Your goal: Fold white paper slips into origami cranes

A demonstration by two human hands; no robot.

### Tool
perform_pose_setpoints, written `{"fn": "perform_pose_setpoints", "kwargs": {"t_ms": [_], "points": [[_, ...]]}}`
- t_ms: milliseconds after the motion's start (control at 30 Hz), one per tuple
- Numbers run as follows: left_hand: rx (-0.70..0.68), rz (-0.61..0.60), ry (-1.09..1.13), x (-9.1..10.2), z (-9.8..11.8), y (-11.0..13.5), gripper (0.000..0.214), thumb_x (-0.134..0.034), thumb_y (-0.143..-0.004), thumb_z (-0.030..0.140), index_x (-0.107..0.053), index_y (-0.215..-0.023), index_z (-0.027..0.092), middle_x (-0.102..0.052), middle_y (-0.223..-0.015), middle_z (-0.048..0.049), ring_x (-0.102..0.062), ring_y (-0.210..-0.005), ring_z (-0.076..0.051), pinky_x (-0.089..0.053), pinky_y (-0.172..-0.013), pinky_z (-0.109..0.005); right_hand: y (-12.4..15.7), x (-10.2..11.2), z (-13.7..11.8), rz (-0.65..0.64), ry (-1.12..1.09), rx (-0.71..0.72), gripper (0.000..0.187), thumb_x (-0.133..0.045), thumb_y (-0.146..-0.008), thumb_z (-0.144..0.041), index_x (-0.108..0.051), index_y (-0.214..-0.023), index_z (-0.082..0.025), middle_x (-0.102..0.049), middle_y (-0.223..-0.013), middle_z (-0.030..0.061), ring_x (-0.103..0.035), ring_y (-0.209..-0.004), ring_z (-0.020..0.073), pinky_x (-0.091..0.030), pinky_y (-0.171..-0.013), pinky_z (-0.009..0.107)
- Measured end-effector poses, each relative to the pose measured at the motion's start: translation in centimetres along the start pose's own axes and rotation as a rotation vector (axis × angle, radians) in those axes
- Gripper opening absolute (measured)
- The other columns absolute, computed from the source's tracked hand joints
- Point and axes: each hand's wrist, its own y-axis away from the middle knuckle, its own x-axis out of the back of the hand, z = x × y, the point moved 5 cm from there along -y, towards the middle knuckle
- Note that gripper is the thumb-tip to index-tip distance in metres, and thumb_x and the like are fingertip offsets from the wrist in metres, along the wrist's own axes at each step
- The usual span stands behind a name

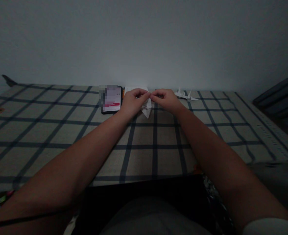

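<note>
Both of my hands meet near the far edge of a checked cloth (60, 130). My left hand (133, 102) and my right hand (166, 99) each pinch the top of a small folded white paper piece (147, 108), whose pointed lower end hangs between them just above the cloth. The fingers of both hands are closed on the paper. A sheet of white paper (136, 89) lies flat just behind my left hand, partly hidden by it.
A phone (111, 99) with a lit screen lies left of my hands. A finished white paper crane (186, 95) sits on the cloth to the right. A plain wall rises behind the cloth. Dark furniture stands at far right.
</note>
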Motion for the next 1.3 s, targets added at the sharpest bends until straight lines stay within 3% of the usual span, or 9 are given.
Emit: {"fn": "perform_pose_setpoints", "kwargs": {"t_ms": [333,667,967,1300], "points": [[-0.009,0.021,0.055,0.0,0.1,0.0,0.016,-0.078,-0.086,0.034,-0.077,-0.083,0.019,-0.077,-0.083,-0.0024,-0.067,-0.079,-0.017,-0.05,-0.076,-0.029,-0.1,0.0,0.5,-0.013,-0.029,0.036,0.032,-0.072,-0.086,-0.046,-0.079,-0.089,-0.016,-0.077,-0.088,0.0067,-0.065,-0.083,0.0196,-0.05,-0.08,0.034],[0.032,0.049,0.116,0.1,0.2,0.1,0.015,-0.078,-0.084,0.031,-0.072,-0.075,0.019,-0.069,-0.072,0.0006,-0.06,-0.07,-0.014,-0.048,-0.07,-0.027,0.1,-0.2,-0.2,-0.035,-0.009,0.029,0.033,-0.069,-0.085,-0.048,-0.076,-0.083,-0.016,-0.073,-0.081,0.0049,-0.059,-0.079,0.0178,-0.046,-0.075,0.032],[0.075,0.052,0.088,0.1,0.0,0.4,0.031,-0.07,-0.088,0.049,-0.071,-0.075,0.021,-0.067,-0.073,-0.0014,-0.059,-0.073,-0.017,-0.048,-0.068,-0.029,0.1,-0.4,-0.2,-0.036,0.013,0.02,0.029,-0.071,-0.085,-0.045,-0.077,-0.086,-0.017,-0.075,-0.084,0.0049,-0.06,-0.081,0.0184,-0.048,-0.078,0.032],[0.053,-0.017,0.033,0.0,-0.1,0.4,0.022,-0.078,-0.081,0.041,-0.075,-0.084,0.02,-0.075,-0.084,-0.0028,-0.065,-0.081,-0.018,-0.052,-0.079,-0.03,-0.2,0.7,0.2,0.064,0.027,-0.008,0.029,-0.073,-0.088,-0.045,-0.077,-0.086,-0.016,-0.074,-0.085,0.0063,-0.062,-0.083,0.0194,-0.049,-0.082,0.034]]}}
